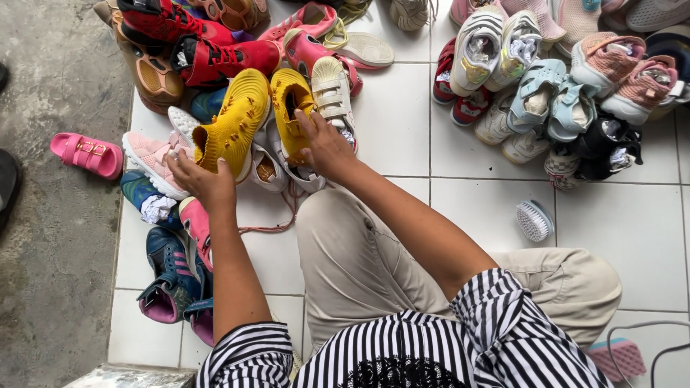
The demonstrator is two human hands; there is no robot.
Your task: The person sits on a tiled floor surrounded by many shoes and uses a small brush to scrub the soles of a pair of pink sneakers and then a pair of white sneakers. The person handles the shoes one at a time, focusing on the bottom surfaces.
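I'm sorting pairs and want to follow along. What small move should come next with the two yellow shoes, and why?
Probably lift both clear of the heap together. The left hand grips the left yellow shoe at its heel, and the right hand has fingers at the right yellow shoe opening; both shoes rest on other shoes, a white shoe alongside.

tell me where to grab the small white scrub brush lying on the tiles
Grip the scrub brush across its narrow oval body, coming from straight above. It lies alone on bare white tile, apart from the shoe piles, so both long sides are free for fingers.
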